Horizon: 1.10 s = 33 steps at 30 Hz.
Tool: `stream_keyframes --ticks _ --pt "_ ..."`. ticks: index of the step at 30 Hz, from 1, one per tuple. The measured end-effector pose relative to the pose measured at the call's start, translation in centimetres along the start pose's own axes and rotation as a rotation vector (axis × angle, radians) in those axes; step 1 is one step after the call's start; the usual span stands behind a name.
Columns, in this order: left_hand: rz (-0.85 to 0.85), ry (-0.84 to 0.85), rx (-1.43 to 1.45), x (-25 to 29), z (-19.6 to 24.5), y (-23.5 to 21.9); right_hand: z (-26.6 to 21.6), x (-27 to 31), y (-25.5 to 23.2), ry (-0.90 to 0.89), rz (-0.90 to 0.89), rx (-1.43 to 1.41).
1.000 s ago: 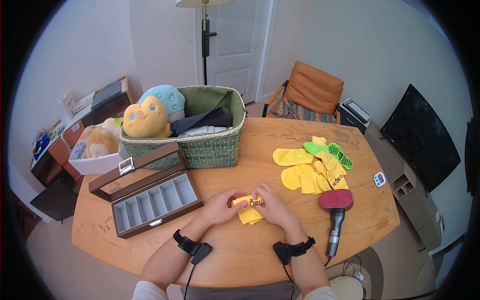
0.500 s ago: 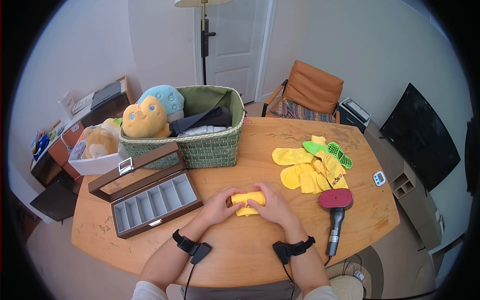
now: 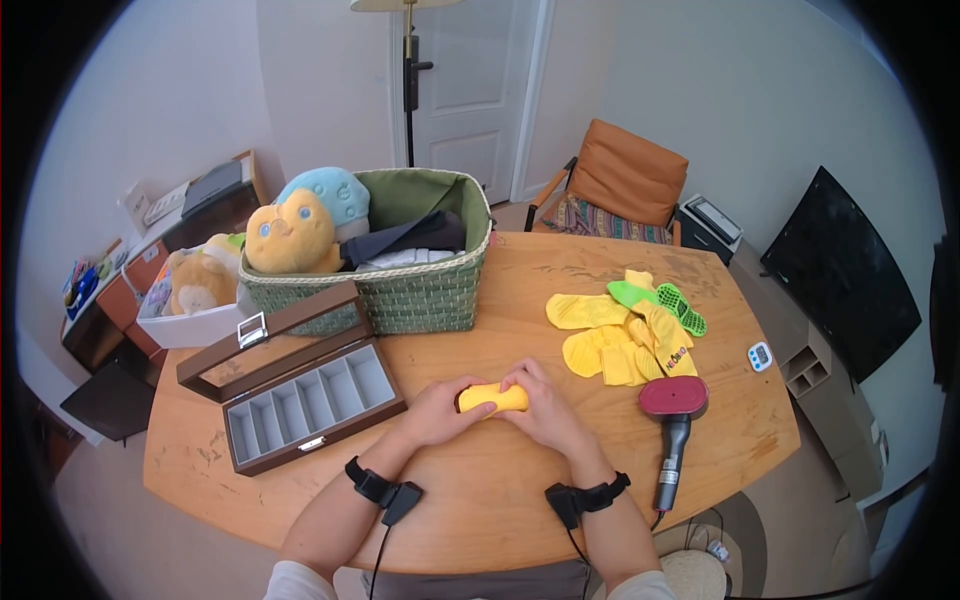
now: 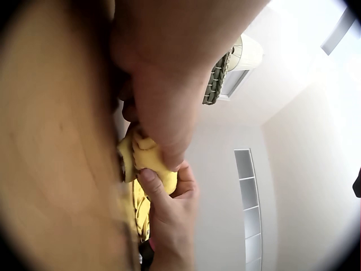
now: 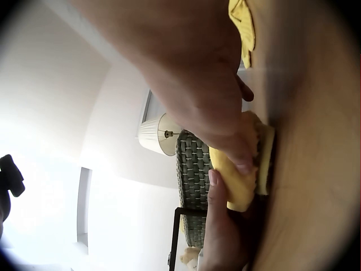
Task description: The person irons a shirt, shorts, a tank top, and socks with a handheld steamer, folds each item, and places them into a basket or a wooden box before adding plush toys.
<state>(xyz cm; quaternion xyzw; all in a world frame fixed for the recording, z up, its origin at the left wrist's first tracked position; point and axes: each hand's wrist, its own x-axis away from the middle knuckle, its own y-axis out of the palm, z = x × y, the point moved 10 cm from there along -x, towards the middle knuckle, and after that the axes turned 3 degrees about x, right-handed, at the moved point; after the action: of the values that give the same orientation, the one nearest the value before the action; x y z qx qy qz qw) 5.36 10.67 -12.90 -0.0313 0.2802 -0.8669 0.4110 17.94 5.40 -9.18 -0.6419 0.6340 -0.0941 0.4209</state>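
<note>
A yellow sock (image 3: 492, 398), rolled into a compact bundle, lies between both hands near the middle of the table. My left hand (image 3: 441, 411) grips its left end, and my right hand (image 3: 545, 407) grips the right end with fingers curled over the top. In the left wrist view the bundle (image 4: 152, 161) shows a loose layer on the side facing the table. The right wrist view shows the roll (image 5: 234, 178) with thumb and fingers pressed on it. Several yellow socks (image 3: 588, 312), some with green soles, lie in a loose pile to the right.
An open brown compartment box (image 3: 316, 405) stands left of the hands, before a green woven basket (image 3: 420, 300) holding plush toys and dark cloth. A handheld steamer (image 3: 672, 440) lies at the right, with a small blue-and-white timer (image 3: 760, 357) near the right edge.
The hanging sock end with its lettering has gone out of sight as the sock was rolled into a tighter bundle. Both hands have stayed around it, fingers shifting.
</note>
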Motion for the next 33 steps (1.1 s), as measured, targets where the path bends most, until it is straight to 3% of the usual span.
stream_keyframes --ticks 2,4,10,11,13,14,16,20,22,23,25,28,30,31,32,33 --pt "0.009 0.034 0.018 -0.1 -0.3 -0.1 -0.3 -0.1 -0.1 -0.041 0.047 0.032" --pt "-0.033 0.103 0.253 0.0 -0.3 0.2 0.9 0.0 -0.7 0.065 0.173 -0.119" --pt "0.029 0.160 0.507 0.0 -0.5 -0.3 5.0 0.7 2.0 0.312 0.088 -0.589" --pt "0.039 0.158 0.508 0.0 -0.6 -0.3 5.1 0.7 1.9 0.310 0.079 -0.589" --pt "0.060 0.112 0.311 0.1 -1.0 -0.1 5.1 0.9 3.5 0.378 -0.128 -0.515" --pt "0.071 0.108 0.317 0.3 -0.6 -0.3 4.7 0.9 3.7 0.377 -0.142 -0.512" --pt "-0.016 0.072 0.018 0.6 0.6 0.0 3.1 0.7 3.3 0.280 -0.088 -0.508" --pt "0.016 0.114 0.071 0.5 0.3 -0.1 3.3 0.6 3.3 0.264 -0.080 -0.435" --pt "0.020 0.039 0.104 0.7 0.3 -0.3 4.1 0.9 0.9 0.225 0.160 -0.188" --pt "0.011 -0.037 0.123 0.6 -0.1 -0.5 3.6 0.2 1.0 0.206 0.141 -0.176" --pt "0.027 -0.005 0.057 0.2 -0.8 -0.4 3.1 -0.2 -0.9 0.231 0.405 -0.329" --pt "0.012 0.019 -0.007 0.2 -1.7 0.4 -3.8 -4.1 0.2 0.151 0.304 -0.232" --pt "0.025 0.054 -0.016 0.2 -1.5 0.6 -7.2 -7.0 2.7 0.106 0.117 -0.065" --pt "0.056 0.171 -0.006 -0.4 -3.1 2.1 -8.2 -8.5 4.6 0.081 0.003 -0.039" --pt "0.053 0.173 -0.006 -0.5 -3.6 2.7 -9.1 -9.9 6.5 0.054 -0.111 -0.015" --pt "0.155 0.250 -0.016 -0.3 -3.0 1.9 -9.7 -11.1 7.3 0.053 -0.109 -0.016"
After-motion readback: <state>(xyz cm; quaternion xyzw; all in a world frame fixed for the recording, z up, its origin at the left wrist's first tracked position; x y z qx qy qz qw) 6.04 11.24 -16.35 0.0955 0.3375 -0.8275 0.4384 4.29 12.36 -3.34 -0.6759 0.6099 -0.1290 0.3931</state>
